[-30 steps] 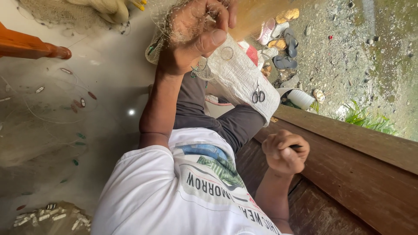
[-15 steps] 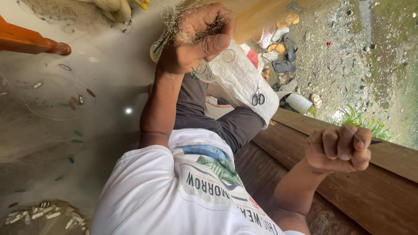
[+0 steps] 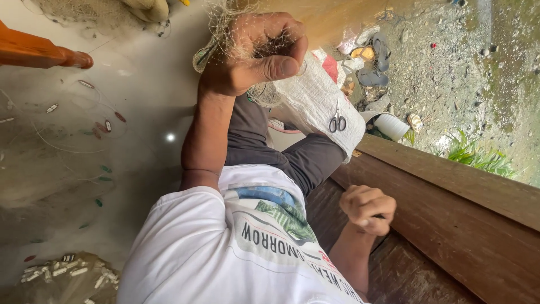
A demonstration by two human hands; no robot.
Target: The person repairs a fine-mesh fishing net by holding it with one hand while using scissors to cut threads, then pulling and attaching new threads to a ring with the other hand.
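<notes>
Fine pale mesh netting (image 3: 225,34) bunches in our clenched left hand (image 3: 256,53), raised above the knee; our right hand (image 3: 367,209) is fisted by the wooden rail (image 3: 450,225). Hard tugging may tear strands.

A fishing household's porch: wooden rail (image 3: 450,225), fishing net (image 3: 62,152) spread on the floor, sandals (image 3: 377,56) on gravel outside.

Single head-worn camera, looking steeply down, rolled sideways, close over the wearer's own torso and lap
</notes>
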